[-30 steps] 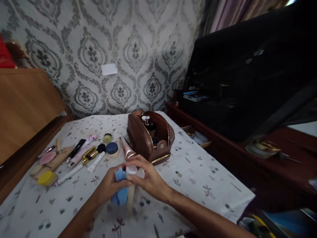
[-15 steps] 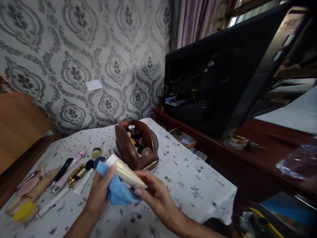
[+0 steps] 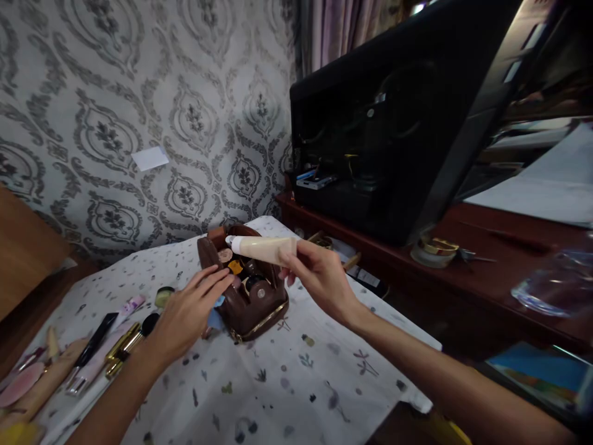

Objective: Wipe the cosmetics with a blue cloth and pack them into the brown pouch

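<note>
A cream-coloured tube (image 3: pixel 262 248) with a white cap is pinched at its flat end by my right hand (image 3: pixel 319 272), which holds it level above the open brown bag (image 3: pixel 250 312). Small cosmetics, among them an orange item (image 3: pixel 235 267), lie inside the bag. My left hand (image 3: pixel 197 306) rests against the bag's left side, its fingers over the near rim. Part of a light blue cloth (image 3: pixel 214 318) shows under this hand; how the hand grips it is hidden.
Left on the patterned white cloth (image 3: pixel 259 395) lie several cosmetics, including a black tube (image 3: pixel 96 337), gold tubes (image 3: pixel 123 346) and a green-lidded jar (image 3: pixel 163 296). A black screen (image 3: pixel 370 142) and glass jar (image 3: pixel 434 252) stand on the red-brown desk at right.
The tube has moved up and over the bag in my right hand, away from my left. My left hand has moved to the bag's side with the cloth mostly beneath it. The view has shifted.
</note>
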The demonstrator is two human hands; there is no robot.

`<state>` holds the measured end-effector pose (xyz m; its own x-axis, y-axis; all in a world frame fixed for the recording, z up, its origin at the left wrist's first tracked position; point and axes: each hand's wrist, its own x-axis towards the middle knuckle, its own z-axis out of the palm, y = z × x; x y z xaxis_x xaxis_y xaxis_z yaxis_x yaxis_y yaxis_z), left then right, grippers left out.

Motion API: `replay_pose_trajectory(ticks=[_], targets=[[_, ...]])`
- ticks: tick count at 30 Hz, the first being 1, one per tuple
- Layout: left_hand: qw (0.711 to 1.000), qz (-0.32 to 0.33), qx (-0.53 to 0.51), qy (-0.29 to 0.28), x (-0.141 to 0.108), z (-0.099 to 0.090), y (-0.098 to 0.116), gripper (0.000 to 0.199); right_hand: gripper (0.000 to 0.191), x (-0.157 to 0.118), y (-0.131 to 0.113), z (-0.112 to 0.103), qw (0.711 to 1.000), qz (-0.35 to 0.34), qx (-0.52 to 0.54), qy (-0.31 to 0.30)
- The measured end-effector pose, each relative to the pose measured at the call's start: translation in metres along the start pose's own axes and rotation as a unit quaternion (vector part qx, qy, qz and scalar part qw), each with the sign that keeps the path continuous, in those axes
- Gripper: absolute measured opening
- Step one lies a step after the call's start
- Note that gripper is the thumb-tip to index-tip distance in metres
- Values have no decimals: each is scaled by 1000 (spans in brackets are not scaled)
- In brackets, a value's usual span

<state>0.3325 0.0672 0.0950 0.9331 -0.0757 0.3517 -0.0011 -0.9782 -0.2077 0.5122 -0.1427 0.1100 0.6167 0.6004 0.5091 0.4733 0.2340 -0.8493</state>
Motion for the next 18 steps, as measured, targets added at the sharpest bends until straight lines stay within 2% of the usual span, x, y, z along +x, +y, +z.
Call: replay_pose_trajectory(ticks=[4, 9, 11, 14, 18], targets=[[998, -8, 33, 59, -9, 1, 5, 67, 29, 42, 10, 15, 990, -35, -121, -69], [994, -13, 34, 104, -8, 7, 9, 68, 23, 93, 8, 56, 931, -99, -308, -166], [994, -14, 29, 107, -7, 9, 10, 73, 17, 108, 6, 74, 916, -80, -335, -206], [994, -16, 21, 105, -8, 10, 10, 80, 21, 124, 8, 98, 908, -21, -331, -254], [994, -14, 18, 111, -7, 10, 11, 79, 25, 138, 22, 123, 908, 30, -323, -266]])
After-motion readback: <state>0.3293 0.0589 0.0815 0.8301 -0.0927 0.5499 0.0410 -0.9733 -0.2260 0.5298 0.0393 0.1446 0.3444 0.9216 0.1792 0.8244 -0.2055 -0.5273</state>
